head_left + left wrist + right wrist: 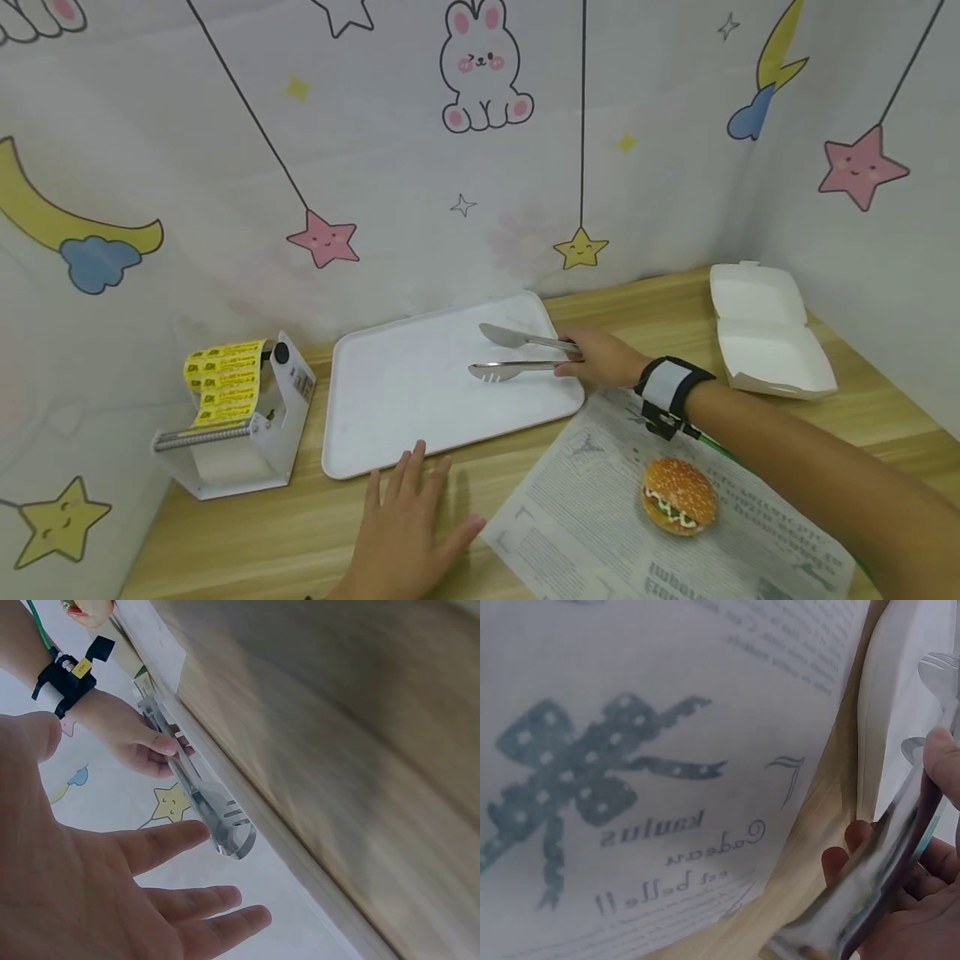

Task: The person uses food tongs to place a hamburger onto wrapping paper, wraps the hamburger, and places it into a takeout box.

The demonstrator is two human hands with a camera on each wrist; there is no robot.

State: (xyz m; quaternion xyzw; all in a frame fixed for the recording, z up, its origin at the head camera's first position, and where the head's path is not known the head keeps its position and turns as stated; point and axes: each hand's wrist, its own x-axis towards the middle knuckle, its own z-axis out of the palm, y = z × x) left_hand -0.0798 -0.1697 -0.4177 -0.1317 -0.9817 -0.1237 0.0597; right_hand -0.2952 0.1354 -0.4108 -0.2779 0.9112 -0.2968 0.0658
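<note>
Our left hand (405, 521) spreads its fingers wide; our right hand (603, 358) grips silver metal tongs (510, 337); the round sesame-bun burger (678, 496) lies, not yet wrapped, on grey-printed paper (570, 500).

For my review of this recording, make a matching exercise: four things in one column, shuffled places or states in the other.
1. burger
2. metal tongs
3. white box
4. sticker dispenser

A. gripped by the right hand
B. left of the tray in the head view
C. on the printed paper
D. lid open

Pairs: 1-C, 2-A, 3-D, 4-B
</note>
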